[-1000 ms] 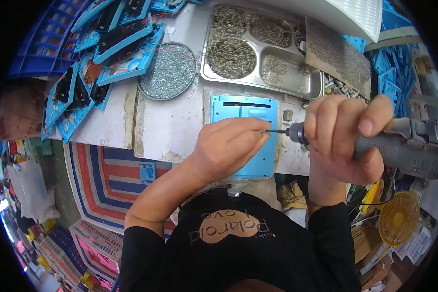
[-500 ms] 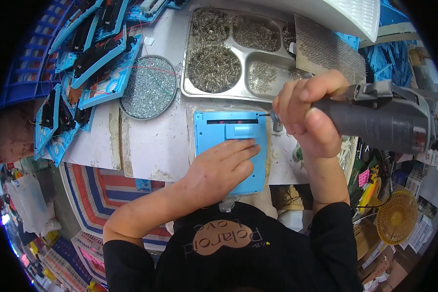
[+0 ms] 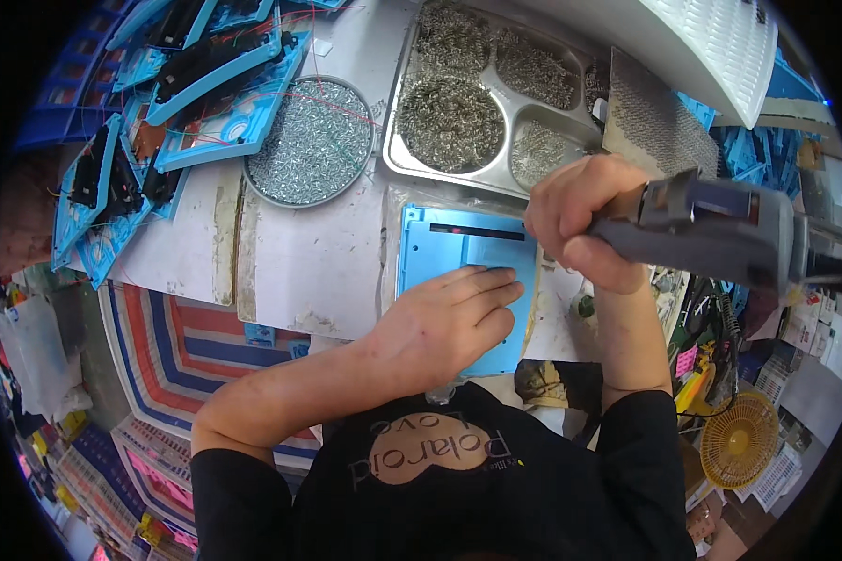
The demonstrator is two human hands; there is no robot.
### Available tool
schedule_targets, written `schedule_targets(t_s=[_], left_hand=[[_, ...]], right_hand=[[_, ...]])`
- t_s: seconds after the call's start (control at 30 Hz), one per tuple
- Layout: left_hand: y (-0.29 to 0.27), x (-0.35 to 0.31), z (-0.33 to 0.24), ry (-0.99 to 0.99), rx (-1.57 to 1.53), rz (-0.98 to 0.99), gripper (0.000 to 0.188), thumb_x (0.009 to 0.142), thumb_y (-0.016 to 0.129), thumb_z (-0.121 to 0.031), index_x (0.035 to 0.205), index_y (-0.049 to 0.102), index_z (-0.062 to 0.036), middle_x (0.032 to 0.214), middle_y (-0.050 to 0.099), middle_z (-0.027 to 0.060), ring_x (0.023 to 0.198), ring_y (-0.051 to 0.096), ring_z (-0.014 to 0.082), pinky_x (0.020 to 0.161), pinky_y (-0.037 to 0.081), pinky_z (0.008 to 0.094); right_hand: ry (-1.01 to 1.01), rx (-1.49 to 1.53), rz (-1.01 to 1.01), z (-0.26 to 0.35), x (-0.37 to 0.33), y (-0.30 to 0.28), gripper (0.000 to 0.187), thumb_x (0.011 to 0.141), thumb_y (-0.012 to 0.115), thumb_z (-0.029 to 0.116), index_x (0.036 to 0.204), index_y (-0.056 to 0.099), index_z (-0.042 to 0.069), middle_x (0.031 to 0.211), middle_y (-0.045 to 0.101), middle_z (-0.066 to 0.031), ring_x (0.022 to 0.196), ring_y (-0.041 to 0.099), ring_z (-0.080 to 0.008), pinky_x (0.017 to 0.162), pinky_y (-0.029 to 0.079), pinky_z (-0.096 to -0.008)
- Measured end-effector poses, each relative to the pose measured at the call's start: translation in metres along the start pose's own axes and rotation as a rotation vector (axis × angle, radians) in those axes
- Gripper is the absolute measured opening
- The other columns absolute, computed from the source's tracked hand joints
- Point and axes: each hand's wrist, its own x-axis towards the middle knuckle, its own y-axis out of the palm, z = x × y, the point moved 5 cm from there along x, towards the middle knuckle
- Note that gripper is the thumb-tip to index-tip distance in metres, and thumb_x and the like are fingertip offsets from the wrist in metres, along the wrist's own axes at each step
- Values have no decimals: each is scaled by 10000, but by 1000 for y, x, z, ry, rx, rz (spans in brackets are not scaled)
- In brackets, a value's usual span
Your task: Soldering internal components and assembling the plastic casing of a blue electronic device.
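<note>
- Left hand (image 3: 454,327), head view: lying palm-down across the lower part of the blue panel (image 3: 426,262), with fingers nearly straight and close together; touching the surface flat rather than grasping.
- Blue panel, same view: resting on the white table (image 3: 318,262), close to the near edge and directly before the person; showing a long black slot (image 3: 477,232) along the upper edge and a raised block (image 3: 482,251) between slot and left fingertips.
- Right hand (image 3: 594,220): closing around the grey power driver (image 3: 702,245), with fingers curled about the front end; hovering beside the panel's upper right corner and hiding the driver's tip, so contact between tip and panel impossible to tell.
- Grey power driver: pointing leftward toward the panel, extending to the right beyond the hand.
- Metal tray (image 3: 412,161): standing just beyond the panel, holding small coiled metal pieces (image 3: 449,122) in separate compartments.
- Round dish (image 3: 295,203): standing left of the tray, containing small silvery metal pieces (image 3: 311,140).
- Blue casings (image 3: 225,140): piling up at upper left, bearing black parts and trailing red wires.
- Studded grey plate (image 3: 660,112): lying right of the tray, near a white ribbed container (image 3: 720,56).
</note>
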Motion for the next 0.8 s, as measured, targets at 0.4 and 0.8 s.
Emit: schedule_targets(t_s=[0.4,0.8], left_hand=[[1,2,0,10,7,-38,130,794,689,-11,825,564,-21,1187,687,159,1118,659,330,892,567,421],[-29,21,-5,-191,36,-152,231,816,775,-51,1040,718,-35,1008,748,129,831,736,284,739,590,346]], right_hand=[[-209,-31,-43,58,-12,-18,327,908,670,291,1107,525,75,557,499,49,470,462,-107,496,403,-281],[-239,155,4,65,-37,-23,420,886,770,400,1121,527,151,654,582,57,527,545,-102,511,429,-249]])
